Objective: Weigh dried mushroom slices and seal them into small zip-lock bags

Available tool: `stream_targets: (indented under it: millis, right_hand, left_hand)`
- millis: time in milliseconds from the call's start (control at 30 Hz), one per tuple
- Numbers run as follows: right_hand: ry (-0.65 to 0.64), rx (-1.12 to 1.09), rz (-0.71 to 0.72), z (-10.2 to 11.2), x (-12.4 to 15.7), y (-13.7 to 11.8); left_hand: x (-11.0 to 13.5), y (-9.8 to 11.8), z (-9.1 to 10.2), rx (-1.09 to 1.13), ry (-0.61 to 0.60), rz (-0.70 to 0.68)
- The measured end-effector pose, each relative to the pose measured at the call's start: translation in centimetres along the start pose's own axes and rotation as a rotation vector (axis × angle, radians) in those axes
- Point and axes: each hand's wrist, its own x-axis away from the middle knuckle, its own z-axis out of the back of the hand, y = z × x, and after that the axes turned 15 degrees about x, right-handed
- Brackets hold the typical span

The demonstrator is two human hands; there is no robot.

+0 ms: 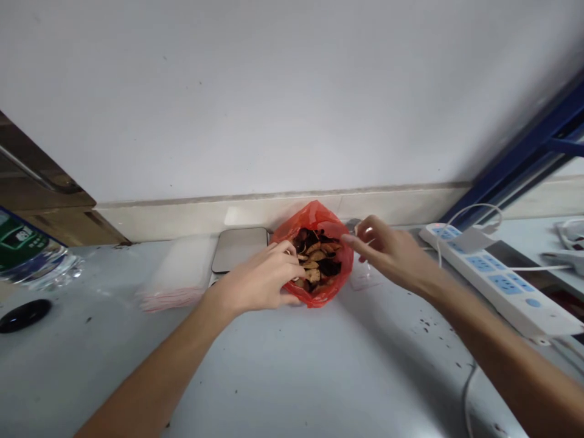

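Note:
A red plastic bag [319,222] full of dried brown and dark slices [318,258] stands open on the grey table by the wall. My left hand [262,280] reaches into the bag's left side, fingers curled and closed on the slices at the rim. My right hand [387,249] hovers at the bag's right edge, fingers loosely pinched on a small clear plastic bag [364,277] that hangs below it.
A flat silver scale [237,248] lies behind my left hand. A stack of clear zip bags [176,277] lies to its left. A white power strip [493,277] with cables runs along the right. A black object [22,313] and a bottle [31,252] sit far left.

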Motion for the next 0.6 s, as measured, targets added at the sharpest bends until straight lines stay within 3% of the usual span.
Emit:
stream_targets:
  millis: [100,233,300,333,467,600]
  right_hand:
    - [-0.06,0.026,-0.078,0.0,-1.5,-2.1]
    - [0.186,0.255,-0.056,0.9,-2.4,-3.8]
    - [0.198,0.367,0.01,1.1,-2.6,-4.8]
    - [0.115,0.405,0.045,1.0,-2.7,-5.4]
    - [-0.427,0.488,0.133,-1.1,-3.5,-7.2]
    - [-0.516,0.546,0.064,-2.7,-4.3,-7.7]
  left_hand:
    - [0.1,-0.4,0.4,-0.022,-0.004,0.023]
    - [0.5,-0.7,0.8,-0.019,0.067,0.006]
    - [0.9,-0.7,0.9,0.012,0.06,0.011]
    - [1.0,-0.6,0.9,0.034,0.052,0.012]
    - [1.7,-0.3,1.5,0.124,0.11,0.002]
    - [2.4,-0.4,2.3,0.151,0.156,-0.015]
